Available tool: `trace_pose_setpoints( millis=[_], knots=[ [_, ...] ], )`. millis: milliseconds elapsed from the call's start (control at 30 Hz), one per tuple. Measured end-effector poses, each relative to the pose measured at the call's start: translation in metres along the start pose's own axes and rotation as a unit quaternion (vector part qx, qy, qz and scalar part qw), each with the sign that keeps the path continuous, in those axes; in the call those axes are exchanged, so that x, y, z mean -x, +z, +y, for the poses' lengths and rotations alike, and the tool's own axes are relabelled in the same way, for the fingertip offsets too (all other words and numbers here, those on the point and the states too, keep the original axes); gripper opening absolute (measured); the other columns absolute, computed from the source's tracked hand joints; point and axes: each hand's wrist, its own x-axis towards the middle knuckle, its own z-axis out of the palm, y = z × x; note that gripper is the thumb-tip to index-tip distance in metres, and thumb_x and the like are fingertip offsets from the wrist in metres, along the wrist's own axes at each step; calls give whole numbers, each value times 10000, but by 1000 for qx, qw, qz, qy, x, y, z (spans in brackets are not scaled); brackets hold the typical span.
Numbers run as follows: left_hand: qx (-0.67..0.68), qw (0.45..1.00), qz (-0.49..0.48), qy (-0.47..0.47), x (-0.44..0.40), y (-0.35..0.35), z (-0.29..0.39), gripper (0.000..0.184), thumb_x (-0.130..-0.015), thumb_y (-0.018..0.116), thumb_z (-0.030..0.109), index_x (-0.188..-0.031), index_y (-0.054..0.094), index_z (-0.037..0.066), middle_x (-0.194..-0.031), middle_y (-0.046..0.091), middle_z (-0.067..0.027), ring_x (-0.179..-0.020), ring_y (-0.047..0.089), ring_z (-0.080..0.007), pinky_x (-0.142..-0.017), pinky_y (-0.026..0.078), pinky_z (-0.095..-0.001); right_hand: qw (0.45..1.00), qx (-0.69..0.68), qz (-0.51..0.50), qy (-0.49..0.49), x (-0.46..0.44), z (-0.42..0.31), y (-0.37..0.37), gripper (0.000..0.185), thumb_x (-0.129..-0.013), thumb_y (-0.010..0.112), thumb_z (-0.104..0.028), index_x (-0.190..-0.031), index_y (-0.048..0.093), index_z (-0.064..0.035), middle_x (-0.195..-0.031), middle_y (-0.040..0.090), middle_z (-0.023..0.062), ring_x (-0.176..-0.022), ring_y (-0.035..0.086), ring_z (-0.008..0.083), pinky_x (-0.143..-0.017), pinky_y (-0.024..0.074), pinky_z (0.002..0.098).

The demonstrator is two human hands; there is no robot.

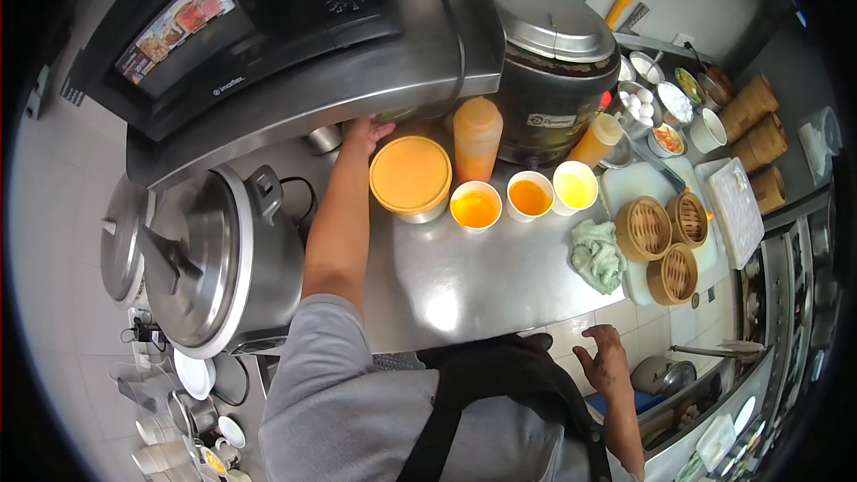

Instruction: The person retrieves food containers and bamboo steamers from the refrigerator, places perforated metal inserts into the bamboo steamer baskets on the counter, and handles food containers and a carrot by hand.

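Note:
My left hand (368, 132) reaches under the front edge of the metal shelf below the microwave. Its visible fingers stretch to the right and look open, though the shelf hides part of the hand. Just right of it is a container with an orange lid (411, 174), and a metal cup (323, 138) is on its left. A squeeze bottle of orange sauce (478, 138) stands beyond the lidded container. In front are two cups of orange liquid (476, 206) (529, 195) and a cup of yellow liquid (574, 187). Low beside my body, my right hand (609, 361) hangs open and holds nothing.
The microwave (259, 36) overhangs the steel counter (428, 277). A large pot cooker (210, 259) stands at left, a lidded soup warmer (553, 62) behind. Bamboo steamers (644, 228) sit on a white board beside a green cloth (598, 254). Ingredient bowls (674, 104) fill the back right.

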Motion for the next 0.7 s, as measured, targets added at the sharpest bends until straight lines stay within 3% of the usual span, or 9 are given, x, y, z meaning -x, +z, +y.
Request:
trace_pose_setpoints(
  millis=[333,433,500,533,600,633,700],
  knots=[
    [-10,999,-23,30,3,-20,-8,252,-890,469,124,-1051,429,-66,-1051,553,-328,-929,638,-448,-822,579,-505,1000,-2,-19,-13,-2,-5,5,319,-723,763,-84,-999,618,-16,-1018,614,178,-1008,560,373,-869,468,437],
    [0,999,-30,-17,-2,-24,-14,286,-898,482,136,-1100,437,-62,-1077,549,-291,-954,638,-421,-818,579,-488,999,-2,-23,-28,-4,-4,7,319,-721,765,-85,-996,620,-13,-1010,615,179,-1004,563,374,-870,469,435],
    [-35,997,-57,-26,-2,-26,-20,430,-913,528,220,-1251,413,-19,-1120,538,-252,-985,629,-399,-798,576,-480,999,-3,-18,-34,-4,-2,9,321,-723,767,-86,-999,620,-17,-1003,616,181,-999,564,374,-868,469,435],
    [-35,997,-56,-26,-4,-27,-21,430,-913,528,220,-1251,413,-19,-1120,538,-252,-985,629,-399,-798,576,-480,999,-3,-18,-34,-4,-2,9,321,-723,767,-86,-999,620,-17,-1003,616,181,-999,564,374,-868,469,435],
    [-110,993,-13,-51,6,-22,-15,677,-907,584,362,-1432,282,60,-1289,476,-274,-1070,601,-398,-810,540,-532,1000,1,-15,-25,-4,-2,9,313,-727,766,-87,-997,620,-22,-1002,614,179,-993,565,373,-864,470,436],
    [-110,993,-13,-51,11,-20,-12,677,-907,584,362,-1432,282,60,-1289,476,-274,-1070,601,-398,-810,540,-532,1000,1,-15,-26,-3,-2,9,313,-727,766,-87,-997,620,-22,-1002,614,179,-993,565,373,-864,470,436],
    [3,994,-37,-103,12,-19,-12,717,-887,619,410,-1455,261,156,-1201,498,-243,-1041,599,-387,-810,547,-531,1000,2,-20,-21,-1,0,10,316,-729,767,-90,-1000,618,-26,-1005,611,176,-994,564,372,-862,471,436]
  ],
)
